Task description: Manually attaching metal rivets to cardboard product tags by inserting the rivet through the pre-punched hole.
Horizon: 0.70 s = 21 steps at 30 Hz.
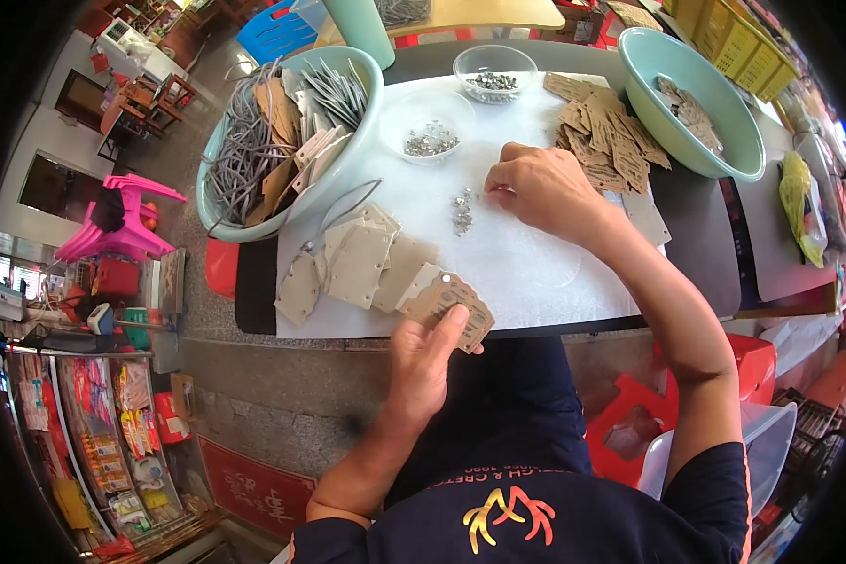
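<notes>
I'm looking down at a white sheet (526, 254) covering the dark table. My left hand (423, 362) is pinching a brown card tag (451, 305) at the near edge of the sheet, thumb on top, fingers under, so it is closed on the tag. My right hand (540, 188) is resting mid-sheet, fingertips bunched together just beside a small pile of metal eyelets (462, 211); I can't tell whether it is actually pinching one. A fan of grey blank tags (362, 258) is lying toward the near left corner, touching the held tag. Two clear dishes of eyelets (430, 139) (493, 83) are sitting at the far edge, a heap of printed brown tags (606, 136) toward the far right corner. A green basin of grey cords and tags (282, 132) is overhanging the left edge; a second green basin (691, 99) is sitting on the right. Handling guess: the tag looks light, thin, stiff enough to hold flat but bendable, so gripping by an edge works. The eyelets look tiny, hard, slippery, needing a fingertip pinch.
</notes>
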Available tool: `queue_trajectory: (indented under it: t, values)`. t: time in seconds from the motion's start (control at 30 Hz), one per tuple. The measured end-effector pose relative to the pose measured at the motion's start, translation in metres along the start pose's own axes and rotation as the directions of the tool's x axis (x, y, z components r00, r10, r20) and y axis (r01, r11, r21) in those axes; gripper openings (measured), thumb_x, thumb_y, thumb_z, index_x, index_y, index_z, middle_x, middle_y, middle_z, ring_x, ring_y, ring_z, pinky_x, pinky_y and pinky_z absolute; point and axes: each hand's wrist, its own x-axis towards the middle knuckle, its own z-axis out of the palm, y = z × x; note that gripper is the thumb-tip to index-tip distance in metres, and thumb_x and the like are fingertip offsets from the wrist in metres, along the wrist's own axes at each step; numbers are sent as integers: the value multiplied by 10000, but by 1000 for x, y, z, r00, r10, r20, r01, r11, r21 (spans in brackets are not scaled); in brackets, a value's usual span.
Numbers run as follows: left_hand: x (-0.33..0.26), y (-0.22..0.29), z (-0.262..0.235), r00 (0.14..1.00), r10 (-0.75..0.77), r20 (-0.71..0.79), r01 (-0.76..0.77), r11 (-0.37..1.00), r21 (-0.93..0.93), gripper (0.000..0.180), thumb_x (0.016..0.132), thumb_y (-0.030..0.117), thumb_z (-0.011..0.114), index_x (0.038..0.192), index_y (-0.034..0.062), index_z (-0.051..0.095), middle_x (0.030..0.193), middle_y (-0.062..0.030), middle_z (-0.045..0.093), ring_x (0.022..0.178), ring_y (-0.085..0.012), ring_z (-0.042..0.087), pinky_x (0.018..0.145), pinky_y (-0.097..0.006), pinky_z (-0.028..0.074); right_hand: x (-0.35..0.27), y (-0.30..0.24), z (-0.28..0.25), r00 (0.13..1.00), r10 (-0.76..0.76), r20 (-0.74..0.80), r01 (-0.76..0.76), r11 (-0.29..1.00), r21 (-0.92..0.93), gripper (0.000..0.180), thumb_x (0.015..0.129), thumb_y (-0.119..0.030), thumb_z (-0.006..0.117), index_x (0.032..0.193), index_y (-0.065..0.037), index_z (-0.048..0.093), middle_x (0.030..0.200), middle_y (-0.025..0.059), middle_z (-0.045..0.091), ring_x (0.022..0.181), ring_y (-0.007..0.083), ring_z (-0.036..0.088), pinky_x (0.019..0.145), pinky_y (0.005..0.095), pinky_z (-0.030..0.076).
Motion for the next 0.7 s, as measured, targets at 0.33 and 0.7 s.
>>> queue_trajectory:
  t: [0.33,0.7]
  values:
    - [2,2,2,999,33,-1,-33,999,-18,266,986,128,579,1220,4,572,1036,-62,641,872,-118,635,644,-277,549,-5,-9,-2,996,-81,-43,79,996,-37,121,829,-171,671,823,-51,686,862,115,665,747,312,660,681,416,522]
    - [23,15,24,997,32,70,-26,997,-77,252,984,147,580,1187,-2,593,968,-60,657,814,-100,632,632,-278,542,-74,-25,-6,956,191,222,-263,223,939,46,899,-37,694,906,-7,660,898,6,674,746,73,617,654,235,524]
